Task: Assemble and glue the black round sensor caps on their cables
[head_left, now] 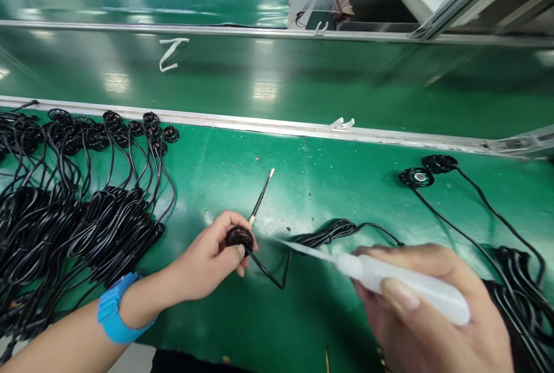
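My left hand [212,257], with a blue wrist strap [116,309] behind it, pinches a round black cable end piece [240,238] between thumb and fingers. From that piece a black cable runs right to a tied coil [331,231] on the green bench. My right hand [437,304] is wrapped around a white squeeze bottle [402,283] with a long thin nozzle. The nozzle tip points left at the round piece and stays a short gap away from it. Just beyond my left fingers lies a thin brush [262,197] with a pale tip.
Many coiled black cables [108,228] with round ends cover the bench's left side. More cables lie at the right, with two round ends [416,176] nearby. A pale metal rail [242,122] crosses behind, holding a white clip [341,123]. Beyond it lies a green belt [225,81].
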Demonstrator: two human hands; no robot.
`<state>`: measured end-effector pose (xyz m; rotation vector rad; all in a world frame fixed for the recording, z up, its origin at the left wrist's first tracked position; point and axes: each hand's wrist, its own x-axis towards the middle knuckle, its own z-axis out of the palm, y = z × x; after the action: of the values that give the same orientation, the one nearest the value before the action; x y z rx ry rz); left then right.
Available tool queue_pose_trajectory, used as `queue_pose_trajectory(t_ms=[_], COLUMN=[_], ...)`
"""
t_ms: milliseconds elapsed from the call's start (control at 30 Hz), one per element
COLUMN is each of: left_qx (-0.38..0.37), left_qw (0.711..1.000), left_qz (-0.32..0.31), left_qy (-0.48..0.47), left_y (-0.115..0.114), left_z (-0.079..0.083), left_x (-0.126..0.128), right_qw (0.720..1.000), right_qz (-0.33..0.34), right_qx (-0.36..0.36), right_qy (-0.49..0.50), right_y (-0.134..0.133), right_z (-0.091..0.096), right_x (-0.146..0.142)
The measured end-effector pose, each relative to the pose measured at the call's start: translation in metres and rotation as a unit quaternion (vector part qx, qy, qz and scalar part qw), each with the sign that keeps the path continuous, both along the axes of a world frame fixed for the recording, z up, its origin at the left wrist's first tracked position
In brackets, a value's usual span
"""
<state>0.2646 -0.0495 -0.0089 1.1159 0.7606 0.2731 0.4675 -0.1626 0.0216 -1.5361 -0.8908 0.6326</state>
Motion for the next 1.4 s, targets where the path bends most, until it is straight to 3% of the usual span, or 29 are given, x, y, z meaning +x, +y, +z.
queue_pose_trajectory(t_ms=[133,333,400,567,733,867,1000,1133,1200,1267,1333,1400], left_qx=[-0.007,0.008,0.010,0.016,0.025,0.028,0.028,0.036,0.043,0.051,0.064,0.082], left_qw=[0.999,0.998,0.997,0.995,0.993,0.992,0.991,0.990,0.990,0.990,0.992,0.993], left_qz=[0.016,0.046,0.061,0.075,0.090,0.102,0.106,0.110,0.112,0.106,0.091,0.071], left_qy=[-0.027,-0.049,-0.050,-0.064,-0.072,-0.071,-0.077,-0.081,-0.078,-0.073,-0.065,-0.049], left_y=[0.003,0.010,0.012,0.014,0.016,0.020,0.020,0.018,0.015,0.012,0.008,0.006], left_z=[-0.005,-0.014,-0.015,-0.019,-0.026,-0.025,-0.023,-0.020,-0.016,-0.011,-0.007,-0.005], left_x=[0.003,0.004,0.005,0.007,0.009,0.009,0.008,0.007,0.005,0.004,0.002,0.000], right_qw=[0.985,0.971,0.973,0.976,0.968,0.959,0.961,0.968,0.965,0.952,0.941,0.944], right_qz=[0.017,0.077,0.100,0.211,0.243,0.254,0.225,0.186,0.205,0.269,0.302,0.292], right_qx=[0.078,0.017,0.000,-0.030,-0.029,-0.048,-0.056,-0.051,-0.067,-0.117,-0.150,-0.154], right_qy=[0.154,0.226,0.206,0.036,-0.049,-0.112,-0.150,-0.162,-0.149,-0.082,-0.016,0.026], right_y=[0.022,0.048,0.059,0.110,0.172,0.193,0.179,0.132,0.101,0.073,0.052,0.042], right_z=[-0.012,-0.026,-0.027,-0.030,-0.050,-0.064,-0.057,-0.026,-0.010,0.000,0.001,-0.003], right_x=[0.009,0.006,0.002,-0.016,-0.041,-0.053,-0.047,-0.036,-0.037,-0.041,-0.048,-0.052])
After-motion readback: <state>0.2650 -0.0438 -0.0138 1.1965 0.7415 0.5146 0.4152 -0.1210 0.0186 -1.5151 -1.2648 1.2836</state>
